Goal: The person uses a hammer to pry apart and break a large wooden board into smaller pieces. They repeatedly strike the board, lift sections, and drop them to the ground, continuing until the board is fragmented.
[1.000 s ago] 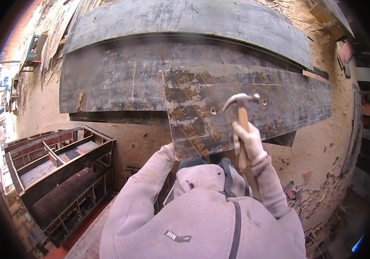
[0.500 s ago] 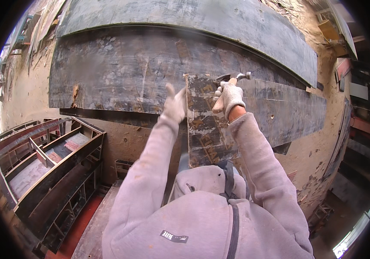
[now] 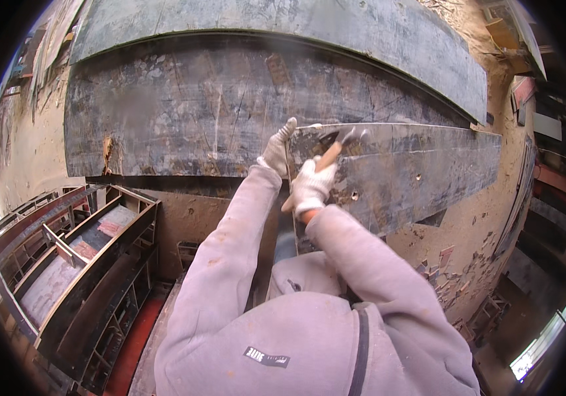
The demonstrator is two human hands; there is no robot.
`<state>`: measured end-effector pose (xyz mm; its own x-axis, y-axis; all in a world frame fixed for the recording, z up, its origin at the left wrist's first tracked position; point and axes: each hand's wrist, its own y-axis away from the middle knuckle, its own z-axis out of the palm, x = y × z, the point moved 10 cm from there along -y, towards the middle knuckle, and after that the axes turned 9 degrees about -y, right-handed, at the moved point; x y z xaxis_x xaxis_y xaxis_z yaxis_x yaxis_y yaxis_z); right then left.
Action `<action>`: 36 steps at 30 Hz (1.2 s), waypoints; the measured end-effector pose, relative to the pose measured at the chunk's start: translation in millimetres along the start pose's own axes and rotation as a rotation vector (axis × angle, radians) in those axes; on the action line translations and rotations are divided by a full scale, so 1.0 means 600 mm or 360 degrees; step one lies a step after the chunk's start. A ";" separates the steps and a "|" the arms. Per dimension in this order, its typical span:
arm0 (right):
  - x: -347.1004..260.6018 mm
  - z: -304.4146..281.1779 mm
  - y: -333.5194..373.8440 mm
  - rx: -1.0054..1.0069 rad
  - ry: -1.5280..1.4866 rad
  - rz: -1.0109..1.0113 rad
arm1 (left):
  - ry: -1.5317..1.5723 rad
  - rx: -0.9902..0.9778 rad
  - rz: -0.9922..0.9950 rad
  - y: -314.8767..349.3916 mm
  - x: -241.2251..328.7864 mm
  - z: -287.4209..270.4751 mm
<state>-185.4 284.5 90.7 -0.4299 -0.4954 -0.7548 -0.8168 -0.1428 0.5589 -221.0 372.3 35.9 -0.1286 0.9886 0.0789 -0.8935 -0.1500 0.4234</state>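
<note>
My left hand (image 3: 276, 148), in a pale knit glove, is at the upper left corner of a long, worn dark panel (image 3: 428, 168). Its fingers close round the panel's left edge, partly hidden. In a matching glove, my right hand (image 3: 314, 185) grips the wooden handle of a hammer (image 3: 329, 157). The hammer's metal head, smeared by motion, is over the panel's left part, and I cannot tell whether it touches. Small holes show in the panel's surface.
Beyond the panel lies a large scuffed dark board (image 3: 177, 112), with a greyer sheet (image 3: 243, 16) past it. A wooden frame with compartments (image 3: 92, 257) stands at the left. Debris (image 3: 435, 264) litters the earthen ground at the right.
My left hand has moved from beside the edge onto it. My right hand has brought the hammer left and nearer to me. The brown-marked face at the panel's left end no longer shows.
</note>
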 end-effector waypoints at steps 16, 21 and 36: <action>-0.216 -0.156 0.000 -0.0853 -0.0214 0.0005 | -0.0305 0.0350 0.0172 0.028 0.017 -0.004; -0.170 -0.220 -0.029 -0.0567 0.0314 -0.0506 | -0.0254 0.0224 0.0184 0.021 0.011 0.010; -0.113 -0.155 -0.006 -0.0771 0.0561 -0.0208 | -0.0077 0.0374 0.0140 0.030 0.004 -0.048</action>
<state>-117.2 239.2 171.7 -0.1174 -0.6894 -0.7148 -0.5506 -0.5538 0.6246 -249.7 372.2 17.7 -0.1755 0.9705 0.1651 -0.7544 -0.2404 0.6108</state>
